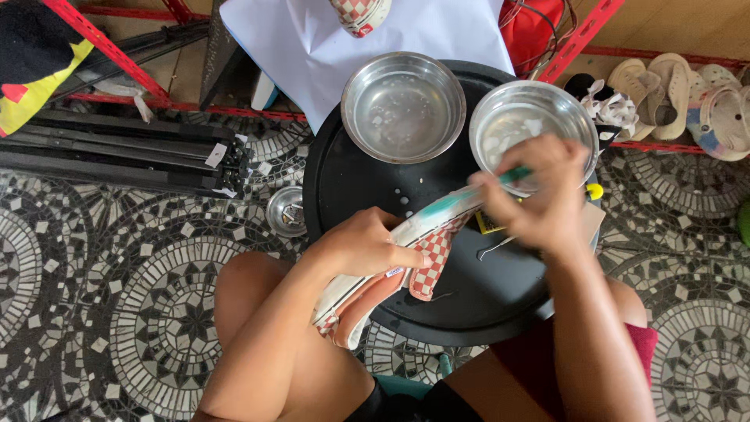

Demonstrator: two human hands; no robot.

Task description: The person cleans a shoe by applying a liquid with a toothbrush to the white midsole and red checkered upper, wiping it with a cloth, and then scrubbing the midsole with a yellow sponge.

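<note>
Evidently the checkered shoe [406, 262] is gripped sole-up by the left hand [361, 246] for steadiness; a teal toothbrush [461, 198] is pinched in the right hand [543, 195], its head laid on the sole edge just beyond the left fingertips.

Two steel bowls [404, 107] [533, 134] sit on a round black table [351, 184]; pale shoes [680, 98] line the red rack [582, 35]; patterned tile floor [94, 266]; perhaps a small lid [287, 211].

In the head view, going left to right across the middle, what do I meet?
Small metal lid on the floor → left hand gripping the checkered shoe → teal toothbrush → right hand holding the brush, over the right steel bowl.
</note>
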